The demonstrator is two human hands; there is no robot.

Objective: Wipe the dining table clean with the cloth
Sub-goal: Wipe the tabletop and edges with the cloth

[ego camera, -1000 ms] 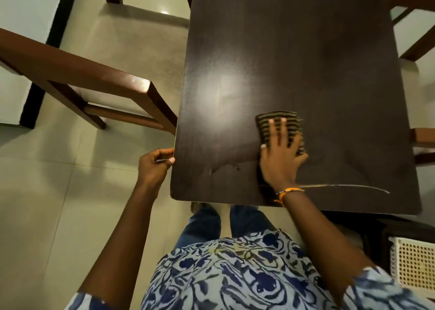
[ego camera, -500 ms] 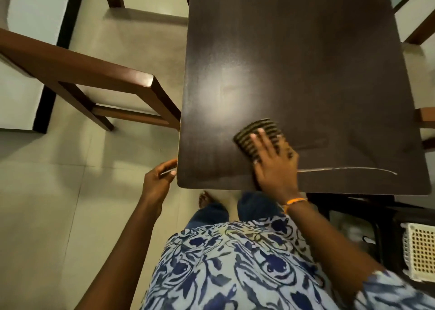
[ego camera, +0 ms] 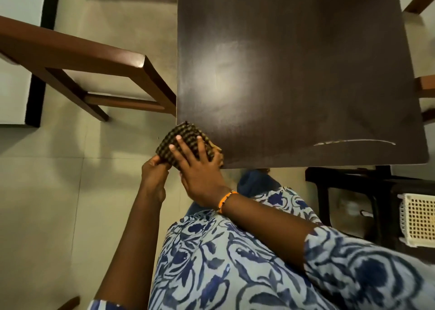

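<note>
The dark wooden dining table [ego camera: 294,62] fills the upper right. A dark checked cloth [ego camera: 186,135] lies on its near-left corner and hangs out over the left edge. My right hand [ego camera: 200,168] presses flat on the cloth with its fingers spread and straight. Just below that corner, off the table, my left hand [ego camera: 153,175] is at the cloth's overhanging edge; its thumb touches the cloth and its fingers are hidden beneath. A thin pale streak [ego camera: 353,142] runs along the tabletop near the front edge, to the right.
A brown wooden chair [ego camera: 94,57] stands close to the table's left side. More chair parts [ego camera: 423,86] show at the right edge. A black stand [ego camera: 353,175] and a white perforated basket [ego camera: 419,220] sit low at the right. Pale floor tiles [ego camera: 47,192] lie to the left.
My right hand has swept the cloth left across the table's front to the near-left corner, past the edge. My left hand has moved in from the table's left edge to meet the cloth.
</note>
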